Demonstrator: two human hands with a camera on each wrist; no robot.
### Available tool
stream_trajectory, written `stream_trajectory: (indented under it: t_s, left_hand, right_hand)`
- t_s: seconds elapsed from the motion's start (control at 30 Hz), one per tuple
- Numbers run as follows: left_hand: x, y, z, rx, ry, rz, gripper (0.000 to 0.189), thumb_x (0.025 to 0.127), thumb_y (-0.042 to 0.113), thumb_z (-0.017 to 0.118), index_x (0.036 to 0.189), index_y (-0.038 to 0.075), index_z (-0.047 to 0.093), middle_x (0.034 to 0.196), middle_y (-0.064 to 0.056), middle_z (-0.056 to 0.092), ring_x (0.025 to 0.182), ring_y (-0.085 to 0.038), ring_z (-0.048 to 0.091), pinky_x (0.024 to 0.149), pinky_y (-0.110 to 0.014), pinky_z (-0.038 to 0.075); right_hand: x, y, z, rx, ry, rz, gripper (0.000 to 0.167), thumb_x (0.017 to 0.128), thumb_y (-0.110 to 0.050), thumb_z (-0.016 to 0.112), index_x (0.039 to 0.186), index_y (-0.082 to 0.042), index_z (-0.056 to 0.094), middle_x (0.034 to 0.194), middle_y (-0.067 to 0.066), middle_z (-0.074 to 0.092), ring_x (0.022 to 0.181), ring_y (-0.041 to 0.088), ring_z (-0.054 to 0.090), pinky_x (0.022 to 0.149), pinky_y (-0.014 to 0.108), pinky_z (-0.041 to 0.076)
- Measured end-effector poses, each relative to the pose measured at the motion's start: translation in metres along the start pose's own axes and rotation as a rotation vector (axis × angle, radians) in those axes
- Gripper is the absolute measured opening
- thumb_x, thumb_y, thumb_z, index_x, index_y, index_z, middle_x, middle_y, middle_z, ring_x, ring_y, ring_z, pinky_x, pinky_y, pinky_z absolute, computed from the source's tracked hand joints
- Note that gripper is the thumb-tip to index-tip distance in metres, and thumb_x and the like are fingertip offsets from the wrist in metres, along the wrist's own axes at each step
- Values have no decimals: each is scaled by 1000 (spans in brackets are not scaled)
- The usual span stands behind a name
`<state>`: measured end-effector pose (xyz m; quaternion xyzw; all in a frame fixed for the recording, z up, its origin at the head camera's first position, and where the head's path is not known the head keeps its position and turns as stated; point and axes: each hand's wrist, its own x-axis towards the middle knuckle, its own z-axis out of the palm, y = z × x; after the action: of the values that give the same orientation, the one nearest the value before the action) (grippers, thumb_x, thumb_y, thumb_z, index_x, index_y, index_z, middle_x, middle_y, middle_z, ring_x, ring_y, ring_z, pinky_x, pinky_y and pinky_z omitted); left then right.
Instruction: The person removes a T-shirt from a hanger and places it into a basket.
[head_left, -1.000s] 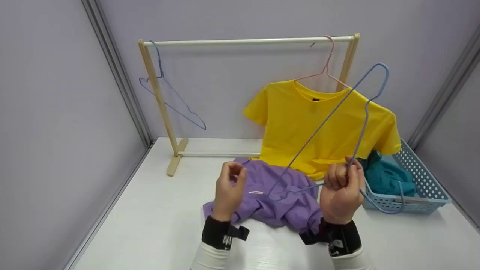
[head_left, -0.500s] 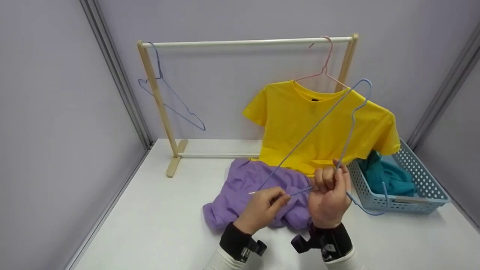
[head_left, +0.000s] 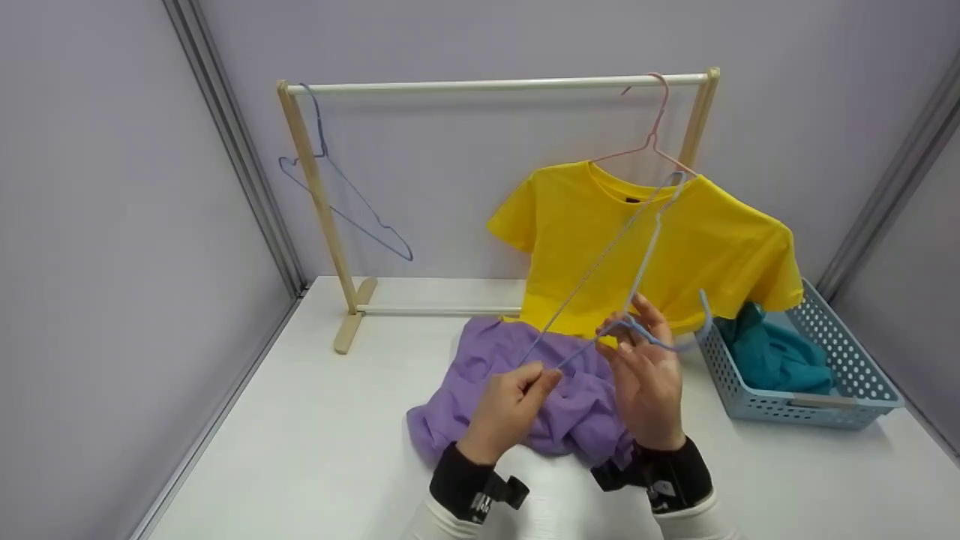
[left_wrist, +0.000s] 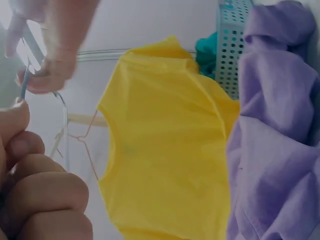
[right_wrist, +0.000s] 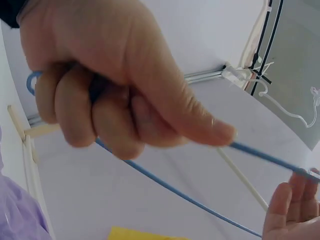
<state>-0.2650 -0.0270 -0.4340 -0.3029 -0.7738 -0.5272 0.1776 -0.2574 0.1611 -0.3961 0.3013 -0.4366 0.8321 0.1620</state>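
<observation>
Above the purple cloth (head_left: 570,420), I see the blue hanger (head_left: 645,259) pinched in the narrow grip of the left hand (head_left: 504,412), while the right hand (head_left: 649,386) only touches it with relaxed fingers, so it could swing or slip if this single hold becomes loose.

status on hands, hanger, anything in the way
Left hand pinches blue hanger; right hand touches it, fingers loosely extended. Hanger bare. Yellow shirt behind, purple cloth below; nothing plainly blocking.
</observation>
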Motion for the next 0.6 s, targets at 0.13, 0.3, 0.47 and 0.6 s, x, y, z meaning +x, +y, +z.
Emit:
stream_trajectory:
  t_s: [0.13, 0.3, 0.47, 0.6]
  left_hand:
    - [2, 0, -9, -65, 112, -87, 47, 105, 16, 60, 68, 6, 33, 64, 8, 28, 56, 3, 25, 55, -16, 21]
    - [4, -3, -23, -181, 245, -222, 45, 107, 14, 54, 68, 4, 35, 57, 7, 33, 49, 1, 29, 50, -17, 22]
    - [6, -8, -35, -298, 323, -317, 45, 111, 18, 48, 68, 4, 37, 51, 7, 35, 41, -1, 31, 43, -16, 24]
    - [6, -12, -40, -442, 337, -402, 46, 112, 27, 43, 70, 9, 37, 48, 9, 32, 37, -2, 28, 37, -17, 21]
  right_hand:
    - [3, 3, -7, -215, 66, 83, 54, 100, 6, 44, 151, -8, 34, 132, 5, 58, 119, 18, 57, 99, 27, 54]
    - [7, 24, -19, -553, 84, 218, 72, 98, 0, 62, 159, -5, 24, 150, 11, 46, 133, 25, 49, 111, 30, 45]
    - [6, 56, -39, -885, -7, 357, 94, 90, -18, 80, 161, -7, 21, 163, 23, 26, 148, 41, 30, 121, 60, 27]
    - [0, 80, -56, -1127, -57, 500, 112, 81, -40, 88, 161, -5, 18, 164, 31, 12, 152, 52, 14, 121, 72, 13]
